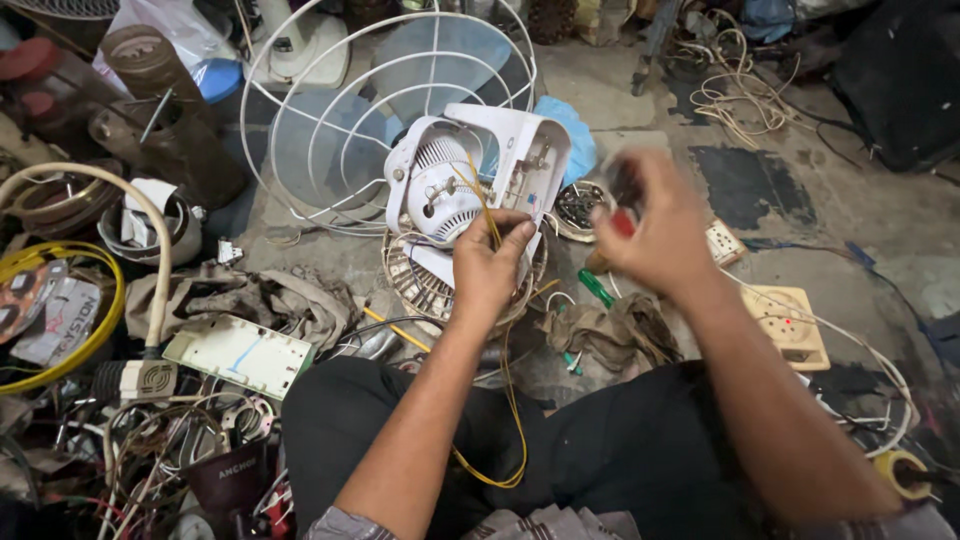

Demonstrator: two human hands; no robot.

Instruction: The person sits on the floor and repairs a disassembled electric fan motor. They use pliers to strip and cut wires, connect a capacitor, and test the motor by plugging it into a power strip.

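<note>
Two hands up: your left hand fingers pinch yellow wire running twelve o'clock into fan motor housing; right hand, three o'clock, blurred, fingers closed around red-handled tool.

Soft, even daylight, weak shadows; right hand motion-blurred, edges bowed by wide lens.

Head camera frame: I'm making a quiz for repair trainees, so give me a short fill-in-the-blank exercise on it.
1. The left hand pinches a ____ wire at the white fan motor housing.
2. The blurred right hand grips a tool with a ____ handle.
3. Behind the housing stands a round wire fan ____.

Missing: yellow; red; guard
</note>
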